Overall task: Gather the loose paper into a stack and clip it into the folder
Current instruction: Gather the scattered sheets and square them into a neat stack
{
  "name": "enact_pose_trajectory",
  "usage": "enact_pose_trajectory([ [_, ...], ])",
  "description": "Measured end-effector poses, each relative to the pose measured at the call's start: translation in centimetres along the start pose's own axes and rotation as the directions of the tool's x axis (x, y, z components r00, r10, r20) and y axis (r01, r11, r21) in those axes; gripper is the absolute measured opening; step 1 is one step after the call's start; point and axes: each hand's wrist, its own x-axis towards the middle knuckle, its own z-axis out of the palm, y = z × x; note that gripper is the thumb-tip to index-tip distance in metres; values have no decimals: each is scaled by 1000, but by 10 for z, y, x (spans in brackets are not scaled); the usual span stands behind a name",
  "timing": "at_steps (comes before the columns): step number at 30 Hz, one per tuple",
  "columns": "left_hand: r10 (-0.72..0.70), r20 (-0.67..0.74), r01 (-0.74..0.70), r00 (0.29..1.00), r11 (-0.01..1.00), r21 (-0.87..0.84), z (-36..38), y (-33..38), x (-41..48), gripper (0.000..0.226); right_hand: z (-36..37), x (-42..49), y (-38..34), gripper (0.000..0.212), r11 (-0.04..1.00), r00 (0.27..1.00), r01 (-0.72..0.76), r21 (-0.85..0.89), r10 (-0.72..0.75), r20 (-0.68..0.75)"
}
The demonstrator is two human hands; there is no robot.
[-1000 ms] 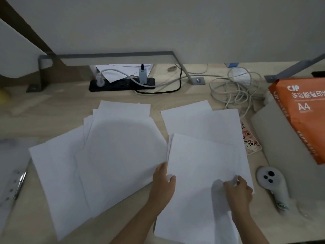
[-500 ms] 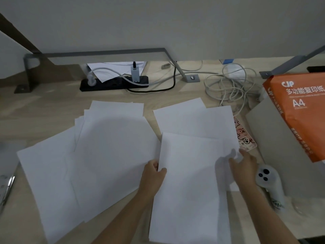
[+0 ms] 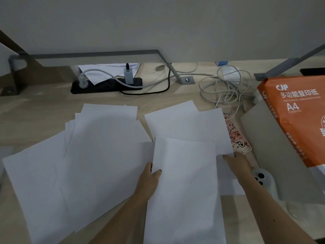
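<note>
Two hands busy: left hand [image 3: 149, 176] pinches the stack [image 3: 182, 187] by its edge. Right hand [image 3: 237, 163] touches a loose sheet [image 3: 191, 124], can't tell if it's gripping.

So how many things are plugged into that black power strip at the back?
2: a round white plug at the power strip's left end and an upright grey charger nearer its right end. The white cable crosses sockets between, though nothing seems hidden.

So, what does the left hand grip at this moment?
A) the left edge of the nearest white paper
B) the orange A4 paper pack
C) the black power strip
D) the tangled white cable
A: the left hand pinches the left edge of the nearest white paper, with its thumb lying on top of the sheet.
</note>
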Motion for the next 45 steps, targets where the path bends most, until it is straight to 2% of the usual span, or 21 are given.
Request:
enact_pose_trajectory([
  [3,0,-9,0,1000,999,-32,-6,-6,-1,28,3,0,-3,6,996,996,86,14,-86,-11],
  [5,0,-2,0,1000,998,-58,-8,-9,-1,29,6,2,-6,16,993,992,115,26,-114,-51],
  [9,9,-9,-10,1000,994,-109,-9,-12,-2,28,11,-4,-19,39,985,988,150,82,-152,20],
  [12,6,-24,-9,1000,992,-128,-10,-14,0,26,4,-12,-30,29,963,961,269,21,-267,-70],
  [14,3,-46,-9,999,991,-132,-12,-14,2,26,-10,-18,-42,27,938,922,343,45,-328,-208],
  [16,8,-59,-16,998,989,-144,-13,-14,4,23,-30,-29,-60,36,886,851,453,100,-396,-345],
  [18,21,-47,-28,999,987,-160,-14,-12,4,18,-50,-46,-81,33,820,776,555,141,-450,-443],
  [21,45,7,-44,999,995,-91,-16,-12,9,25,-70,-76,-109,29,699,686,681,216,-506,-523],
  [22,51,25,-50,998,998,-24,-19,-12,11,27,-73,-87,-118,30,666,673,703,248,-512,-533],
  [24,81,26,-83,996,991,108,-25,-11,14,25,-73,-101,-130,32,620,695,706,341,-517,-499],
  [26,138,-16,-135,990,983,126,-42,-7,12,21,-63,-115,-141,31,608,751,660,441,-512,-417],
  [28,166,-84,-159,983,984,82,-62,0,5,31,-48,-128,-147,23,584,797,598,548,-509,-327],
  [30,109,-85,-122,990,978,-168,-90,7,-9,29,-27,-145,-151,20,557,829,524,644,-508,-235],
  [32,55,63,-15,997,859,-512,-114,15,-24,20,-8,-163,-154,19,513,845,419,749,-522,-116],
  [34,144,120,-20,982,717,-697,-138,9,-33,10,15,-182,-154,18,496,834,316,809,-552,13],
  [35,198,112,-47,974,656,-753,-151,6,-37,19,28,-192,-151,19,517,837,275,810,-544,63],
  [37,242,90,-65,966,567,-821,-178,-5,-41,52,58,-211,-138,20,574,857,201,794,-496,142],
  [38,219,66,-66,973,546,-835,-191,-9,-41,56,74,-219,-128,20,618,878,152,772,-442,181],
  [40,134,44,-30,990,510,-860,-218,-22,-35,43,109,-234,-107,20,674,914,9,739,-306,267],
  [42,46,40,8,998,559,-829,-248,-35,-27,49,142,-249,-90,21,688,921,-159,708,-153,357],
  [45,-12,-13,1,1000,766,-642,-280,-47,-15,54,179,-261,-77,29,646,914,-293,705,-26,404],
])
